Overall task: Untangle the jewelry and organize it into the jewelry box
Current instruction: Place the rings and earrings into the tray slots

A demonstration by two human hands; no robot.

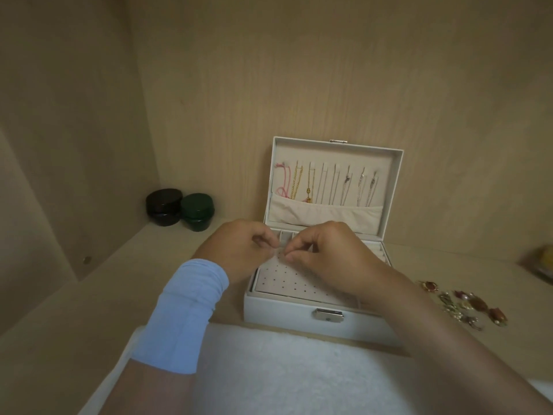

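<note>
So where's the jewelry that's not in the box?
In the head view, the loose jewelry lies on the shelf, just right of the open jewelry box, near its front corner.

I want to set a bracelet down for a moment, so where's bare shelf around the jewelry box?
Bare shelf lies between the green jar and the jewelry box, and right of the box behind the loose jewelry. Crowded: the earring pad under the left hand and right hand.

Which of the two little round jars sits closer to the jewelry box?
The dark green jar. It stands to the right of the black jar, on the side toward the open jewelry box.
</note>
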